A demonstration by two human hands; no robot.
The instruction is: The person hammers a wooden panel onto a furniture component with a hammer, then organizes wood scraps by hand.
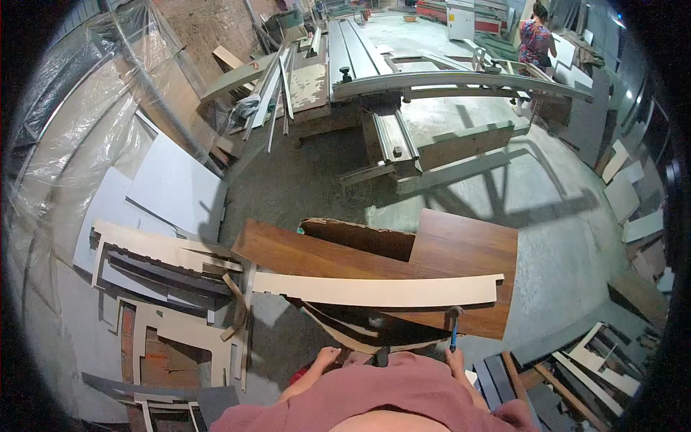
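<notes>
My right hand, low at the front of my body, is closed around the handle of a hammer. The hammer has a blue grip and its head points up, over the near edge of a brown wood-grain board. A long pale panel with a slightly curved edge lies across that board. My left hand is down by my waist, its fingers curled; what is in them, if anything, I cannot make out. Close to it lies a dark curved piece with a pale edge, partly under the panel.
Pale cut frames and white sheets stand at the left, beside plastic sheeting. Ahead is a sliding table saw with a long rail. Offcuts lie at the right. Another person stands at the far right.
</notes>
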